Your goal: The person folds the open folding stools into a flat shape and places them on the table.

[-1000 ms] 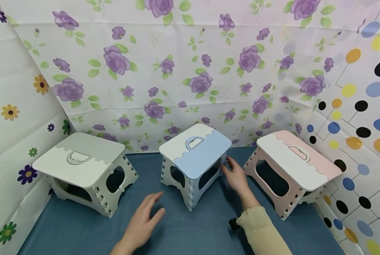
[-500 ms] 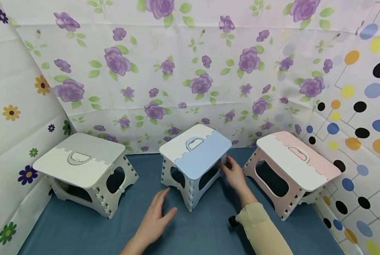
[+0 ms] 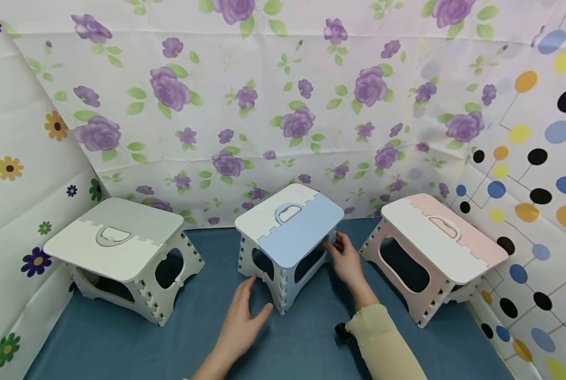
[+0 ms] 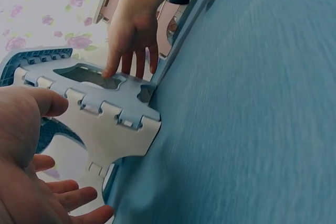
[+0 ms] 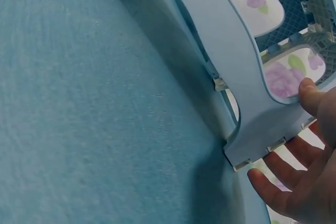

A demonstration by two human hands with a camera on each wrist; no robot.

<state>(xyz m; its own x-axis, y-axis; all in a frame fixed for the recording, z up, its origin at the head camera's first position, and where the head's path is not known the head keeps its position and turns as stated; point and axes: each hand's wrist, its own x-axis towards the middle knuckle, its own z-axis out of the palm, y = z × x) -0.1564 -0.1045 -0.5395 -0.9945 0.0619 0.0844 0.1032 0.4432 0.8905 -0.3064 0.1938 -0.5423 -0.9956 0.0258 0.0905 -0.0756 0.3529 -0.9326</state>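
A blue-and-white folding stool (image 3: 304, 229) stands unfolded at the middle of the blue cloth, its carry handle (image 3: 288, 212) flat in the top. My right hand (image 3: 348, 264) holds its right leg: in the right wrist view the thumb (image 5: 311, 95) lies at the rim of the side opening and the fingers reach behind the leg's edge. My left hand (image 3: 240, 327) is spread just before the stool's front left side. In the left wrist view the left thumb (image 4: 51, 102) is near the hinged leg edge; whether it touches cannot be told.
A grey-and-white folding stool (image 3: 121, 237) stands unfolded at the left, a pink-and-white one (image 3: 441, 237) at the right. Blue cloth (image 3: 301, 348) covers the surface. Patterned sheets hang behind (image 3: 264, 116) and at both sides. A black device (image 3: 343, 331) is at the right wrist.
My left hand has moved right and slightly forward, closer to the blue-and-white stool. The right hand has settled further round its right leg. All three stools stay in place.
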